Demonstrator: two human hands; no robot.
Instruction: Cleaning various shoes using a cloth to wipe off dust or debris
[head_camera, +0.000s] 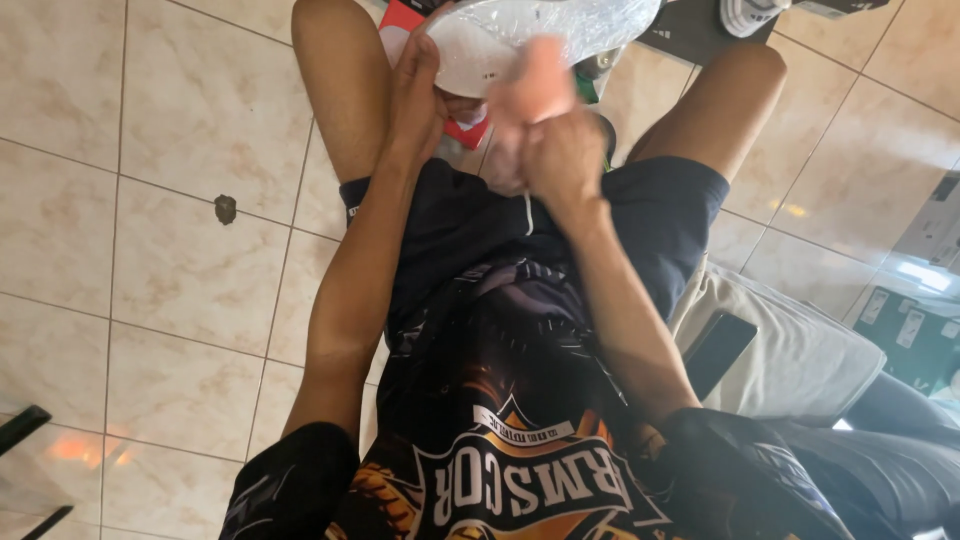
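Note:
I sit with bare knees apart over a tiled floor. My left hand grips the near edge of a white shoe, held up between my knees with a clear, shiny plastic-like cover over its far part. My right hand is closed around a pale pink thing, blurred by motion, that presses against the shoe's white surface. I cannot tell whether the pink thing is a cloth or a sponge. A red object shows just under the shoe.
Another white shoe lies on a dark mat at the top right. A black phone rests on the grey cushion beside my right thigh. A green box stands at the right. The beige tile floor has a small dark spot.

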